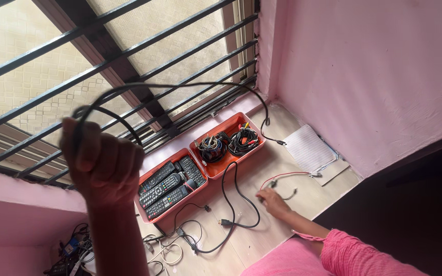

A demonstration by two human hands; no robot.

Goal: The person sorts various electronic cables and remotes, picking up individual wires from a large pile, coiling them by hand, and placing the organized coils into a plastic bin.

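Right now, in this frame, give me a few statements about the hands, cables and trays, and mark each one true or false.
1. The left hand is raised and closed around a black cable. True.
2. The right hand is lifted off the floor and holds a remote. False: it is down at the floor, at a thin red wire.
3. One orange tray holds remotes. True.
4. The other orange tray holds folded clothes. False: it holds coiled cables.
5. A white lined sheet lies by the pink wall. True.
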